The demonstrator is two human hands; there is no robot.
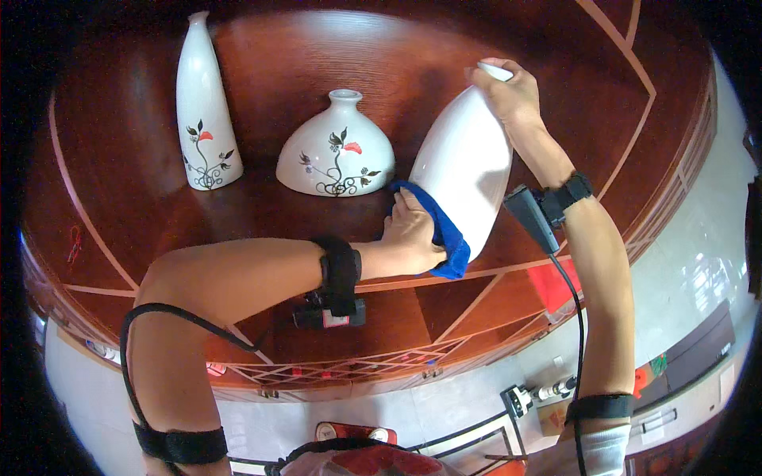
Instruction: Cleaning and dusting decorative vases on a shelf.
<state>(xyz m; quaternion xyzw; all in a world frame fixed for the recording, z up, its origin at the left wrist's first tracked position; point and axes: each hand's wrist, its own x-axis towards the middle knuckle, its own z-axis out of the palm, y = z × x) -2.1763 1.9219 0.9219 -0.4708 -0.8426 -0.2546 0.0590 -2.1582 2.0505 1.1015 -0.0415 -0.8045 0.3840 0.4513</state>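
Note:
A tall white ceramic vase (461, 160) is tilted, its narrow neck up at the right. My right hand (515, 92) grips it around the neck. At the lower end of its body, my left hand (411, 232) holds a blue cloth (446, 235) pressed against the glaze. Just left of the cloth stands a squat, round-bellied white vase (335, 152) with a painted plant and a red flower. Farther left rises a slender white bottle-shaped vase (206, 113) with a similar painted design. The tilted vase's visible side is plain white.
The vases are on a glossy reddish-brown wooden cabinet top (268, 220) with pale inlaid lines. Below its front edge are open shelves (369, 321) and a lattice (357, 369). A red thread (74, 244) lies at the far left. Cables run along both my arms.

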